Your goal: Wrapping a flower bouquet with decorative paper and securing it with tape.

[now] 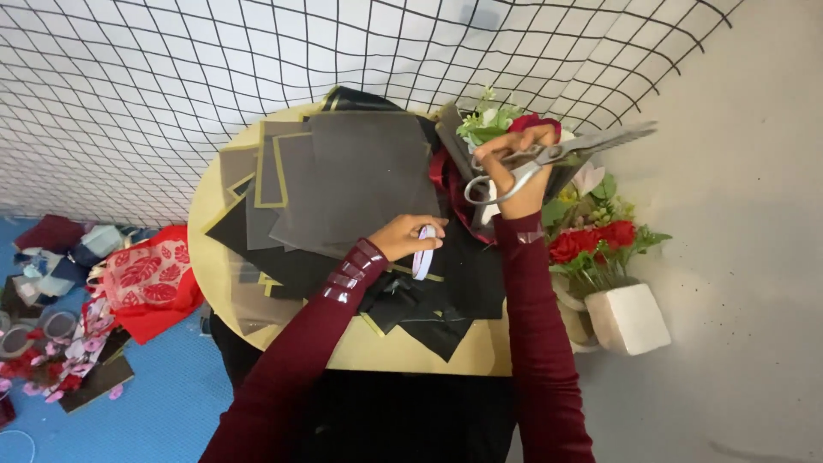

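Observation:
My right hand [519, 176] grips a pair of large silver scissors [566, 153], blades pointing right over a bunch of flowers. My left hand [403, 236] holds a small white tape roll [423, 253] on edge over dark sheets. Grey and black square sheets with gold edges [343, 176] lie piled on a round yellow table [214, 214]. Both arms wear dark red sleeves, with short clear tape strips stuck on the left forearm [347, 279] and one at the right wrist. A red ribbon [446, 176] lies by the scissors' handles.
Red roses and green leaves [600, 240] stand in a white foam block [628, 317] at the table's right. A black wire grid leans on the wall behind. On the blue floor at left lie a red leaf-print bag [150, 279], fabric scraps and small petals.

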